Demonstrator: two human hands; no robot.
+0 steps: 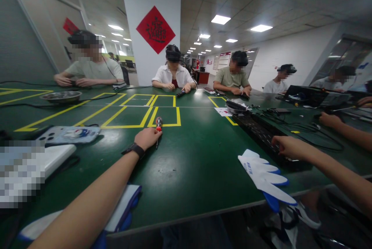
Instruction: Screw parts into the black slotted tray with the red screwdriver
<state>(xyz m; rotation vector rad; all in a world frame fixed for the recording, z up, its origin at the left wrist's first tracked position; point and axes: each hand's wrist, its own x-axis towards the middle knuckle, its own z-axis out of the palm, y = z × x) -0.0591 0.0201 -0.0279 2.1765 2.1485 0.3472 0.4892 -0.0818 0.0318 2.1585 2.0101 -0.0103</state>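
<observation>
My left hand (147, 137), with a dark band on its wrist, is closed on a small screwdriver (159, 121) over the green table. The screwdriver's red and clear handle points away from me, and its dark shaft shows below my fingers. On the right, my right hand (290, 147) has its fingers bent together at the near part of a long black keyboard-like tray (258, 130). What those fingers hold, if anything, is hidden. A white and blue glove (261, 173) lies between that tray and the table's front edge. Another glove (123, 206) is partly under my left forearm.
Yellow tape outlines (180, 117) mark the table (192, 171). A metal bowl (61, 97) and a phone (69, 134) lie left. Black cables (319, 132) spread right, near a co-worker's hand (331, 120). Several people in headsets sit around the table.
</observation>
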